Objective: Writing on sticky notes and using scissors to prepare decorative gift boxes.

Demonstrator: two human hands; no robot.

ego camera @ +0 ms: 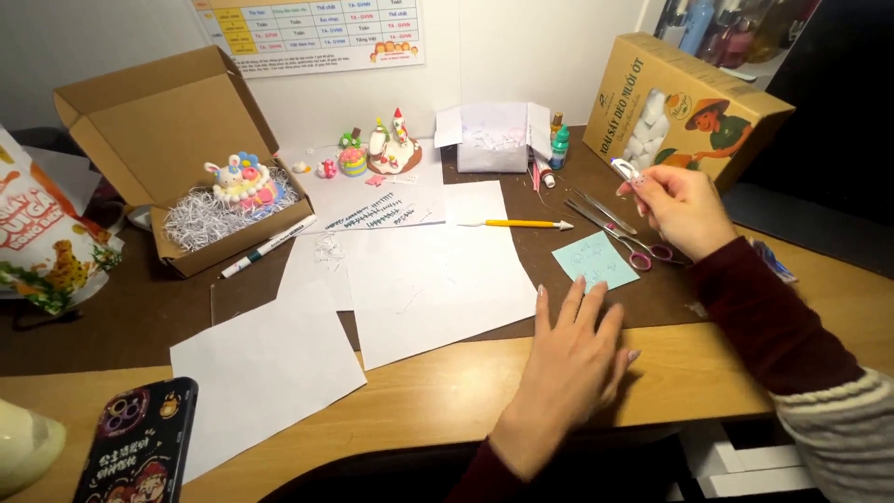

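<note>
Your right hand [680, 207] pinches a small pen-like tool [625, 169]; left hand [573, 349] lies flat, empty, touching the blue paper [596, 260], uncut, mid-right

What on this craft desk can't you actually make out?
- Small object in the right hand: head view, mostly hidden by the fingers.
- Phone: cut off by the bottom edge.
- Clay figures at the back: too small for detail.
- Pale round thing, bottom left: cut off by the edge.
- Table under the left hand: covered by the palm.
</note>
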